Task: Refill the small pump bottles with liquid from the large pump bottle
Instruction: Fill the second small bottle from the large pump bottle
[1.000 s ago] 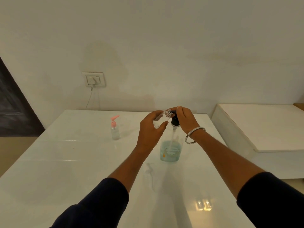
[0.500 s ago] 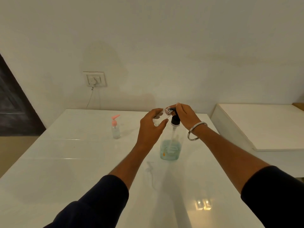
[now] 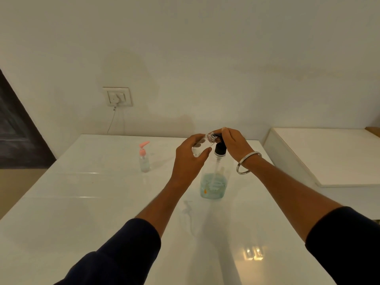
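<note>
The left hand (image 3: 190,159) grips a small clear bottle (image 3: 202,144), tilted with its open neck up against the spout of the big bottle (image 3: 213,182), seemingly to catch what comes out. The right hand (image 3: 234,144) is closed over the black pump (image 3: 220,148), placed to press down. The big bottle stands on the white table (image 3: 82,202), blue liquid low inside. A second small bottle (image 3: 144,159), pink pump on, waits well apart to the left.

Two bare forearms, dark navy sleeves (image 3: 131,249) pushed up toward the elbows, thin silver metal bangle (image 3: 247,163) around the right wrist, just above the sleeve-free forearm
</note>
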